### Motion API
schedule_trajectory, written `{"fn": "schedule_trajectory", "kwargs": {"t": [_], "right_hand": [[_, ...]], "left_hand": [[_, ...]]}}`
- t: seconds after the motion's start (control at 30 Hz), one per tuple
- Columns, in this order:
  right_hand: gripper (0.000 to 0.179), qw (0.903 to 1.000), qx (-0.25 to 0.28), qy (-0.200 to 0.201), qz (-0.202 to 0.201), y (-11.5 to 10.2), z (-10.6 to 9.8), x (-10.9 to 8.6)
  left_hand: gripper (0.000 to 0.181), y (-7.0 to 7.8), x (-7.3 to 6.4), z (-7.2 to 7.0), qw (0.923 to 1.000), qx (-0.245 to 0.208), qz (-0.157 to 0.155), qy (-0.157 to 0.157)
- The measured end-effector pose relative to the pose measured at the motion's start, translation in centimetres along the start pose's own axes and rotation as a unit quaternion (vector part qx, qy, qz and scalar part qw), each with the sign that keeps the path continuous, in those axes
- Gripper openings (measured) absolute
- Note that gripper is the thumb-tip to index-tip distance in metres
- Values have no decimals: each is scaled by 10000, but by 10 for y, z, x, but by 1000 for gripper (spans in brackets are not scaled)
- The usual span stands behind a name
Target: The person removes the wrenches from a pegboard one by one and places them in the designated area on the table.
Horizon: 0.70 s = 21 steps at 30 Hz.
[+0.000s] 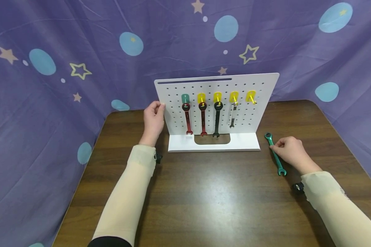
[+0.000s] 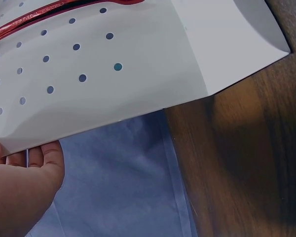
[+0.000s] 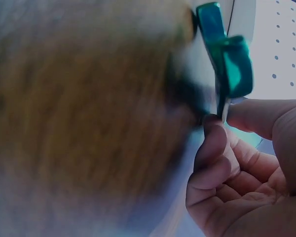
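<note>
My left hand [image 1: 153, 118] grips the left edge of a white pegboard [image 1: 176, 120] between thumb and fingers; the left wrist view shows its fingers [image 2: 52, 155] behind the board. On the board's hooks hang a red wrench [image 1: 188, 120], a second red wrench [image 1: 203, 120], a black wrench [image 1: 217, 118] and a small silver wrench [image 1: 233, 116]. A yellow hook [image 1: 251, 96] at the right end carries nothing. Right of the board, my right hand [image 1: 292, 152] pinches a green wrench [image 1: 275, 156] near its middle, thumb against forefinger in the right wrist view. Its ring end points toward the board.
The pegboard's white base [image 1: 244, 142] stands on a brown wooden table [image 1: 188, 199]. A purple curtain [image 1: 179, 41] with stars and blue ovals hangs close behind the table and along its sides.
</note>
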State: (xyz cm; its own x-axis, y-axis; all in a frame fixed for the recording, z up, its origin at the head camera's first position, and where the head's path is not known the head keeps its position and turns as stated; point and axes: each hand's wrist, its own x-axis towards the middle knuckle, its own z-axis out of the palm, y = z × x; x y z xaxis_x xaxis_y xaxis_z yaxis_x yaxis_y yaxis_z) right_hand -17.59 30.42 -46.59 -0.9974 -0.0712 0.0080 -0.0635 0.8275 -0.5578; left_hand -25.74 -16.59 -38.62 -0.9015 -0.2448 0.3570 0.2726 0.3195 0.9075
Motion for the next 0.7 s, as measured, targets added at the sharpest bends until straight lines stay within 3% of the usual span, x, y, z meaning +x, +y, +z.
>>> {"fn": "schedule_trajectory", "kwargs": {"t": [0.43, 0.7], "right_hand": [[25, 9994, -83, -216, 275, -5, 0, 0], [28, 9997, -135, 49, 204, -2, 1, -2]], "left_hand": [[16, 1, -1, -2, 10000, 6, 14, 5], [16, 1, 1, 0, 10000, 0, -50, 14]]}}
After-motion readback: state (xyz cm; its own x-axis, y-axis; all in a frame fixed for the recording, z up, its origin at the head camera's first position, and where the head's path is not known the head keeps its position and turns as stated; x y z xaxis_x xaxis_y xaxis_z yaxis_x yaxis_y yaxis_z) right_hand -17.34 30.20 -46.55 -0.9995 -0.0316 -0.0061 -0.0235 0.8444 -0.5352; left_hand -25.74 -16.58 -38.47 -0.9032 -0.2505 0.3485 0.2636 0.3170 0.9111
